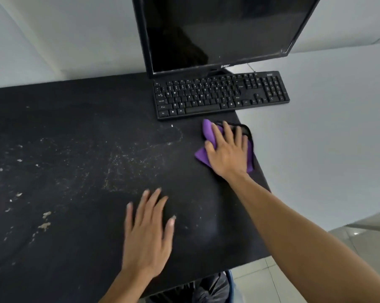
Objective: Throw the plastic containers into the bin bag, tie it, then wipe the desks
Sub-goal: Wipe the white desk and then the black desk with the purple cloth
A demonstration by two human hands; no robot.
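Right hand (pixel 227 150) flat on the purple cloth (pixel 207 130), pressing it to the black tabletop (pixel 75 127) near the right edge.

The palm is down and the fingers are straight and spread, so the grip is apart with nothing clamped. The cloth pokes out past the thumb and beside the wrist, just in front of the keyboard (pixel 219 95). The left hand (pixel 148 232) is out flat nearer the person, fingers straight and fanned. Its grip is apart too and holds nothing, but it is blurred, so contact with the surface cannot be told. Pale flecks (pixel 44 225) and smears dot the tabletop's left side. A dark monitor (pixel 217 33) stands behind the keyboard.
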